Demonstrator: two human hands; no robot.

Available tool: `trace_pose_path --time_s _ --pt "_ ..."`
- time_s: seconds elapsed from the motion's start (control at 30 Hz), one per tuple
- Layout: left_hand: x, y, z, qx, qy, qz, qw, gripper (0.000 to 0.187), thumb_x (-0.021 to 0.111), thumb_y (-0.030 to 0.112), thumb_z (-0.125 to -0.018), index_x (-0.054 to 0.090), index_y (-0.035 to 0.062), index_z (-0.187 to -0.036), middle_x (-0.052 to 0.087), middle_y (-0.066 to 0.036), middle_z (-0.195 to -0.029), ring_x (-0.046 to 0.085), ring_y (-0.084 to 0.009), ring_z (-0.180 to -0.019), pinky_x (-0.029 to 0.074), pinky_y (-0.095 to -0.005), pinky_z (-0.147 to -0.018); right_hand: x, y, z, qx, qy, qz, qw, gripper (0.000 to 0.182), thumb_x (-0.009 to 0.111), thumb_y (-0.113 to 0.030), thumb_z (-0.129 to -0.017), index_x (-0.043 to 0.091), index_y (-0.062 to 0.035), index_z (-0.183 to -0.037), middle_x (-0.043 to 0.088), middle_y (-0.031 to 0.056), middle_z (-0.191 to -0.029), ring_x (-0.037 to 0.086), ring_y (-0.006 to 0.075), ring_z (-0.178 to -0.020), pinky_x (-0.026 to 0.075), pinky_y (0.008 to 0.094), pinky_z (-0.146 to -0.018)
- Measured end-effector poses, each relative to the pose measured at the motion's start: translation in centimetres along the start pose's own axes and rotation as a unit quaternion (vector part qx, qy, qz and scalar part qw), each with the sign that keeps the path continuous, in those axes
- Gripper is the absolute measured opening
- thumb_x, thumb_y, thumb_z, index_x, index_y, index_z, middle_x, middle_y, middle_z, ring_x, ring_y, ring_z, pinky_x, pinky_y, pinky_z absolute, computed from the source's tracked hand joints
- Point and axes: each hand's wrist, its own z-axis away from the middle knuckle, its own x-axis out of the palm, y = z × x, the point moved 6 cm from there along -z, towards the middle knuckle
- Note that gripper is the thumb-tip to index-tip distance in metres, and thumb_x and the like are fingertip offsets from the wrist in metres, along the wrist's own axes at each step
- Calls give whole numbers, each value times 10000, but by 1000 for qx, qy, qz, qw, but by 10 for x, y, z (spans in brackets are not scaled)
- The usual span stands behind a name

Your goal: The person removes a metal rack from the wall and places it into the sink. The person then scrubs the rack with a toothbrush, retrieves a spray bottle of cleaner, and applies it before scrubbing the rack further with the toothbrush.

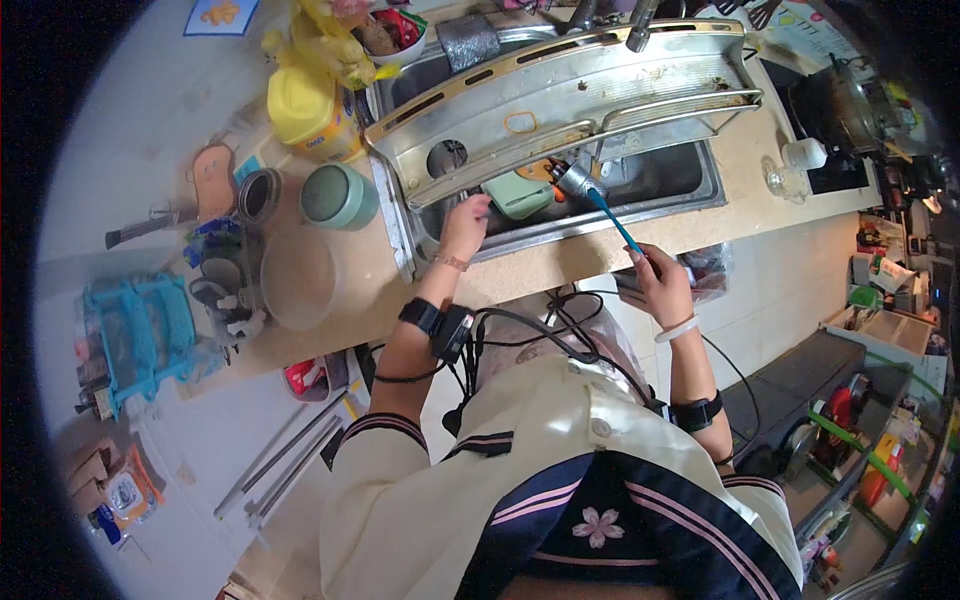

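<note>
The right hand (662, 285) is closed round the brush (614, 218); the left hand (465, 228), fingers bent, is by the rack (600, 85) — grip unclear. The brush head is over the sink (665, 208). Scrubbing seems in hand — the next move calls for steady brush control.

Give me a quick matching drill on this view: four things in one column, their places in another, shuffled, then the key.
Things
1. Blue-handled tool
2. Metal rack
3. Dark pot
4. Left hand

Places
A. On the stove, at the right of the picture
B. Near the rack's front edge, toward the left end
C. Held in the right hand
D. Stretching across, above the sink

Pairs: 1-C, 2-D, 3-A, 4-B
</note>
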Motion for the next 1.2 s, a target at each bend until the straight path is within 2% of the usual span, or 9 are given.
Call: trace_pose_path --time_s 0.07,0.27,0.4,0.57,0.67,0.7,0.87,1.07,1.2 --pt "-15 7 10 -67 -17 12 998 293 627 70 -737 608 69 -1030 654 -137 -867 631 -287 -808 490 -359 -729 -8 -3 -2 19 17 5 1000 260 560 -227 -876 617 -2 -994 602 133 -666 542 166 -582 436 280 -563" --pt "-30 46 29 9 -79 -75 994 341 563 -31 -753 597 75 -1075 657 -104 -778 625 -188 -674 494 -290 -637 -45 6 -16 12 89 -9 996 242 591 -202 -855 618 4 -978 597 94 -673 497 110 -586 422 262 -559" --pt "-31 63 27 -18 -122 -21 992 440 498 -33 -760 565 118 -1168 662 -134 -862 640 -255 -733 498 -336 -708 -93 -3 -36 -6 138 5 990 254 602 -201 -848 620 -10 -1014 636 125 -774 551 133 -651 449 261 -628" --pt "-40 136 29 -88 -182 82 976 480 452 -111 -738 565 111 -1148 621 -125 -993 602 -225 -671 486 -290 -650 -129 0 -65 -11 143 11 990 270 569 -107 -836 549 -24 -1092 633 184 -898 620 264 -814 470 322 -699" --pt "-51 166 12 143 -71 -23 987 512 424 -130 -738 559 124 -1162 555 -105 -1052 566 -192 -737 461 -271 -669 -144 -15 -85 -49 127 37 990 253 572 -85 -822 531 -24 -1064 629 186 -896 615 300 -809 471 334 -696" --pt "-56 183 11 94 -61 -15 994 535 425 -142 -731 559 138 -1166 494 -99 -1092 530 -195 -797 442 -272 -697 -150 -15 -96 -65 120 29 990 241 577 -83 -818 531 -22 -1047 628 185 -889 614 305 -808 471 338 -695" --pt "-59 219 -9 202 102 -63 972 499 496 -104 -746 538 128 -1186 494 -121 -1132 530 -267 -928 428 -331 -829 -186 -54 -145 -138 108 171 970 167 601 -151 -810 605 -35 -931 630 182 -855 624 303 -778 476 358 -689" --pt "-21 189 -44 140 100 -91 981 332 546 44 -804 575 125 -1124 575 -105 -987 539 -290 -913 413 -386 -808 -137 -92 -253 -218 -167 349 896 218 633 -262 -780 659 -58 -854 652 133 -788 633 261 -717 489 361 -667" --pt "-11 178 -51 119 109 -105 981 300 536 33 -795 612 144 -1064 593 -51 -864 539 -260 -825 387 -372 -728 -121 -75 -311 -174 -215 272 922 227 636 -247 -784 657 -30 -846 643 136 -717 604 249 -645 469 355 -642"
